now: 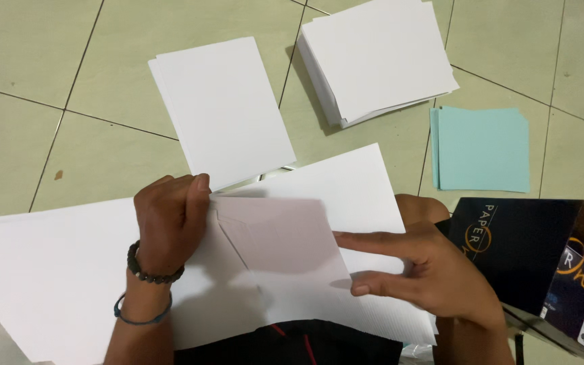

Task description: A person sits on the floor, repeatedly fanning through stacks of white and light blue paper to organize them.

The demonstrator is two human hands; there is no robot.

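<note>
Head-camera footage looks down on a pale green tiled floor where white paper is being folded. A small white sheet folded into an envelope-like shape lies near the middle, on top of large white sheets spread across the person's lap and out to the left. A diagonal crease and an overlapping flap are already formed on the small sheet, so the folding is judged to be partly done; its right edge lies flat and is not yet turned in, as far as can be seen.

The left hand is curled nearly closed, its fingertips pressed down on the far-left corner of the folded sheet, where the flap begins. A dark beaded bracelet and a thin blue band are worn on that wrist. The right hand is held fairly open, with the index finger and thumb stretched leftward and laid against the sheet's right edge; nothing is gripped by it, only touched.

Farther away on the floor, a thin stack of white sheets lies left of centre, and a thicker stack of white sheets lies to its right. A small pile of light blue square sheets lies at the right, and a dark cardboard paper box stands just beside the right hand.
</note>
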